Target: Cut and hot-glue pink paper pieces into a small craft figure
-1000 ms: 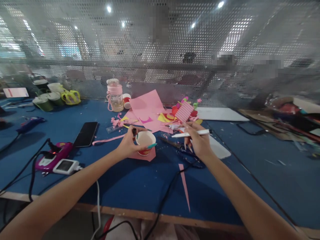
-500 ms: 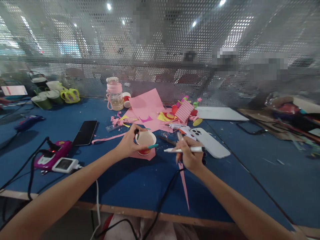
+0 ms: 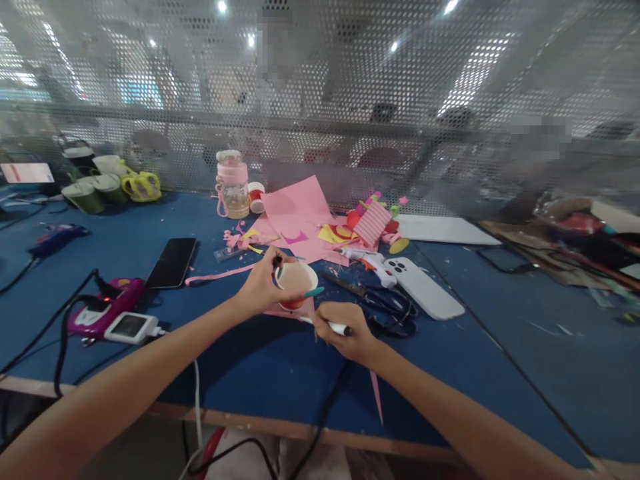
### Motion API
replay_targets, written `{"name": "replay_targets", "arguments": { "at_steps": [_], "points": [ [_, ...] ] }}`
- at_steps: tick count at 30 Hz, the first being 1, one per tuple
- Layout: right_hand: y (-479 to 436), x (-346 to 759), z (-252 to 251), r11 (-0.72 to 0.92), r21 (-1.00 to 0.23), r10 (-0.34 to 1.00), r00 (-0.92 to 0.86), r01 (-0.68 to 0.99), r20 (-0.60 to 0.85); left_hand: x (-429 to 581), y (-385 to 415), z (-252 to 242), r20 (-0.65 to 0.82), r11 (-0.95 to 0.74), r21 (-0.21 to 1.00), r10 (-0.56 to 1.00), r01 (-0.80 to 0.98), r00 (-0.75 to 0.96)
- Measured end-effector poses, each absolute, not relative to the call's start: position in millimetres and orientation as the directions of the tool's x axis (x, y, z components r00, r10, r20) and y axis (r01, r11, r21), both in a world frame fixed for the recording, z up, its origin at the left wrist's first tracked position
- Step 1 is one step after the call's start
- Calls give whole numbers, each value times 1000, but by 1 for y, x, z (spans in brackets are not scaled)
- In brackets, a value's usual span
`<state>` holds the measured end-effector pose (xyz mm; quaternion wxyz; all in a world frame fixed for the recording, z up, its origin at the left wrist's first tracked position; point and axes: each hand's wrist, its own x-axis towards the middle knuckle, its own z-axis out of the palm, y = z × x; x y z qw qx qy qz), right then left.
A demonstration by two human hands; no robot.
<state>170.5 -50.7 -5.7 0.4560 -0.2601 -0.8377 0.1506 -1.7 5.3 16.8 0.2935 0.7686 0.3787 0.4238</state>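
Note:
My left hand [image 3: 265, 283] is closed on the rim of a paper cup [image 3: 296, 275], which stands on a piece of pink paper [image 3: 285, 312]. A small black piece, too small to name, shows by its fingers. Just right of the cup, my right hand [image 3: 347, 330] is closed around a white marker [image 3: 339, 327] with a black end. The marker's front end points left at the pink paper by the cup's base; whether it touches is unclear. Behind my right hand lie dark-handled scissors [image 3: 387, 303]. A thin pink paper strip [image 3: 376, 397] pokes out below the right wrist.
Larger pink sheets [image 3: 295, 207] and coloured scraps lie beyond the cup, near a pink-lidded bottle [image 3: 233, 187]. A glue gun [image 3: 373, 263] and white phone [image 3: 427, 290] lie at right. A black phone [image 3: 173, 263] and purple power strip [image 3: 107, 303] with cables lie left.
My right hand has moved left and down with the marker, bringing it to the paper by the cup and uncovering the scissors. My left hand still grips the cup.

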Motion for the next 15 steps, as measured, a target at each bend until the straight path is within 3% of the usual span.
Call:
{"name": "replay_targets", "arguments": {
  "at_steps": [7, 15],
  "points": [
    [-48, 165, -7, 861, -397, 508, -495, 317, 705, -2, 5, 16, 418, -527, 802, 831, 280, 366],
    [-50, 164, -5, 854, -407, 520, -533, 324, 668, -1, 4, 16, 423, -530, 779, 839, 335, 342]
  ]
}}
